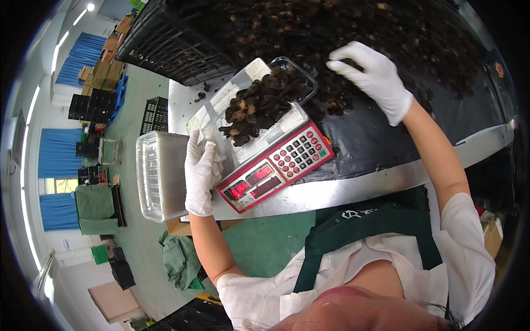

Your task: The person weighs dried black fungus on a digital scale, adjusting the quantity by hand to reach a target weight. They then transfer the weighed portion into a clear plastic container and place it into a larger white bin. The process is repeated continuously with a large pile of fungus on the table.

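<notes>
A red-framed digital scale (251,190) with a lit display and a keypad stands on the metal table. On its platform lies a clear plastic tray (270,138) with a heap of dark, frilly wood ear mushrooms (259,107) in it. My left hand (202,175), in a white glove, has its fingers closed at the tray's left end; part of the grip is hidden. Right of the scale, my gloved right hand (375,80) hovers by the large pile of mushrooms (353,27), thumb and fingers apart with nothing between them.
A stack of clear plastic trays (160,176) stands beside my left hand at the table's edge. A black plastic crate (176,47) is at the far left of the table. Black plastic sheeting (381,143) covers the right side. Boxes (102,77) stand beyond on the green floor.
</notes>
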A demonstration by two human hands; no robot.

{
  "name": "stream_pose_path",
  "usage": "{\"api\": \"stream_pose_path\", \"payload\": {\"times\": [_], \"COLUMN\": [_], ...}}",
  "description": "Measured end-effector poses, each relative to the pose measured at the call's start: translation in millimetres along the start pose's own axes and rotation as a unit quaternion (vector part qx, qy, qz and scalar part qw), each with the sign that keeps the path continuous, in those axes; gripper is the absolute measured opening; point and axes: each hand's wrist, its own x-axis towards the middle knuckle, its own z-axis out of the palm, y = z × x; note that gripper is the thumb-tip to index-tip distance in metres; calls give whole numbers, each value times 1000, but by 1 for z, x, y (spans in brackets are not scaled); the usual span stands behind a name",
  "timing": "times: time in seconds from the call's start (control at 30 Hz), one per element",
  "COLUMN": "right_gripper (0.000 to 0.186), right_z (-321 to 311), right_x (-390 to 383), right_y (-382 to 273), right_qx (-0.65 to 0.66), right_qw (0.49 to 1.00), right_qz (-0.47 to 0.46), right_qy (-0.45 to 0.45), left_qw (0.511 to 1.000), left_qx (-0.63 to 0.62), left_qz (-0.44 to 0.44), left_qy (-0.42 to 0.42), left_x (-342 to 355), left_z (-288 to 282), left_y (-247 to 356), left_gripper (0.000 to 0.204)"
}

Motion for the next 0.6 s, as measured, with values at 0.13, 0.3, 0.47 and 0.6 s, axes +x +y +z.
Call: {"api": "stream_pose_path", "payload": {"times": [0.13, 0.3, 0.47, 0.6], "right_gripper": [27, 39, 37, 28], "right_z": [74, 128, 102, 94], "right_x": [56, 67, 74, 66], "right_y": [-47, -47, -53, -46], "right_qx": [34, -164, -26, -14], "right_qw": [992, 952, 978, 982], "right_qz": [-117, -233, -189, -175], "right_qy": [-40, -107, -79, -63], "left_qw": [1000, 994, 925, 773], "left_qx": [-19, 36, 223, 449], "left_qz": [-18, 102, 277, 435], "left_qy": [-2, 20, 133, 110], "left_x": [0, 9, 1, 4], "left_z": [7, 18, 46, 89], "left_y": [5, 0, 23, 40], "left_gripper": [65, 59, 38, 24]}}
